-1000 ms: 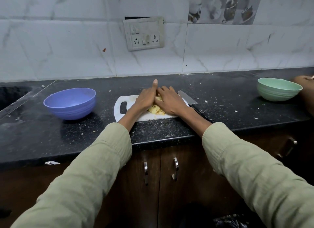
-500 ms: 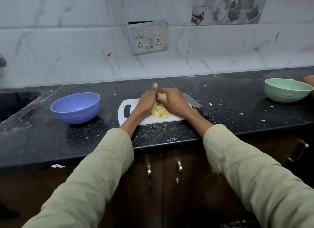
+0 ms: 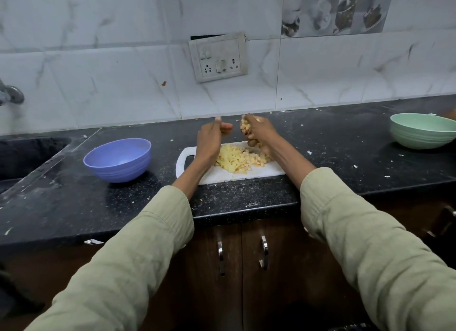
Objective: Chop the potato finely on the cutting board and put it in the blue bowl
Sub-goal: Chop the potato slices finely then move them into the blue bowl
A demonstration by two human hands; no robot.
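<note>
Change from earlier frames: both hands, previously pressed together around potato pile on cutting board [image 3: 259,174], now lifted and parted. Pile of chopped potato [image 3: 237,159] exposed at board centre.

Right hand [image 3: 256,133]: raised above board's back edge, fingers curled around handful of potato pieces.

Left hand [image 3: 209,138]: raised over board's left part, fingers loosely curled, thumb up; whether it holds anything cannot be determined.

Blue bowl [image 3: 118,159]: on counter [image 3: 74,197], left of board, near sink [image 3: 27,155]. Green bowl [image 3: 422,130]: counter's far right edge.
</note>
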